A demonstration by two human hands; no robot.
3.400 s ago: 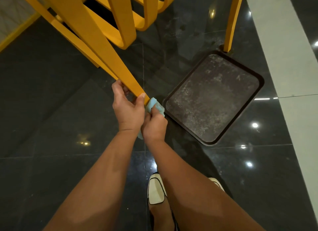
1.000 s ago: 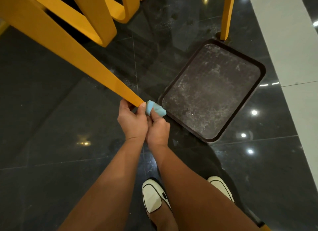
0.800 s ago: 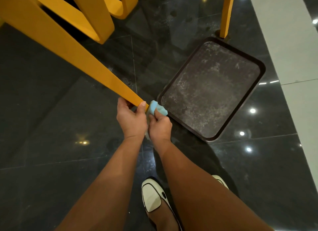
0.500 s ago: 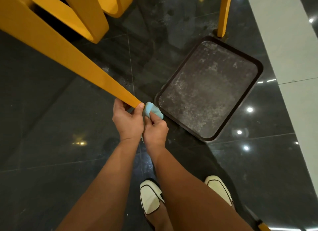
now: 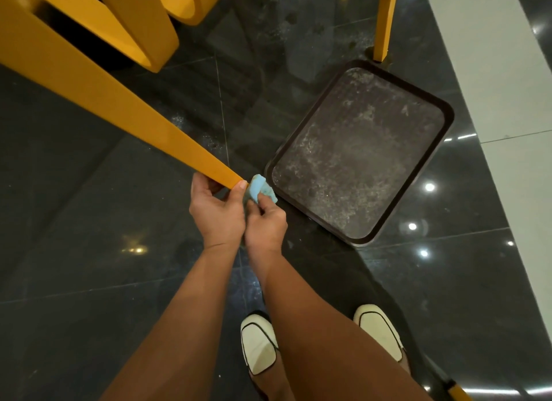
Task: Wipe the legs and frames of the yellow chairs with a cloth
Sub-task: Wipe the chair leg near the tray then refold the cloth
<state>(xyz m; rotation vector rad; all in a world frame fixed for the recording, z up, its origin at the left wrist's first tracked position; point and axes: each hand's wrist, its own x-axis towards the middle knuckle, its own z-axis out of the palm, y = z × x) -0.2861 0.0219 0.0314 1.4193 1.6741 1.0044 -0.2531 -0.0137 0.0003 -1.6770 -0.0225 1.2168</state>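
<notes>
Pinching the blue cloth (image 5: 261, 188), the right hand (image 5: 265, 226) rubs the foot end of the yellow chair leg (image 5: 119, 108), which the left hand (image 5: 216, 214) clasps.
Both hands have stayed at that tip, so wiping lingers there, probably with upper frame pending; the brown tray (image 5: 358, 155), just beside on the dark floor (image 5: 89, 221), carries only pale smears.

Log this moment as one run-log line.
left hand: holds chair leg end | right hand: pinches blue cloth at leg tip | tray: on floor

Two hands (image 5: 216, 212), one cloth (image 5: 259, 188), one tray (image 5: 449, 115), two shoes (image 5: 258, 344)
</notes>
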